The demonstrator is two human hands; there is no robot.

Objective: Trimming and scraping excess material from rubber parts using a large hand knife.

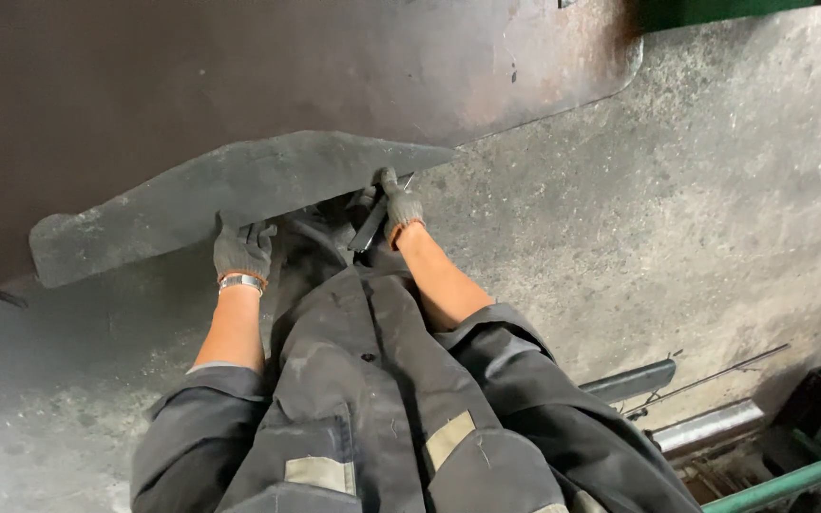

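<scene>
Jacket [372, 408] nearest; gloved hands [242, 249] grip plate [220, 195].

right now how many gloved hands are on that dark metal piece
2. The left hand grips the lower edge of the curved metal piece; the right hand is at its pointed right end, with a dark tool.

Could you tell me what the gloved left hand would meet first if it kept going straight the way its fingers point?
The left hand points up-frame and already seems to touch the cut dark steel piece. Going on, it would press into that piece first; the large steel plate lies beyond, though depth is unclear.
</scene>
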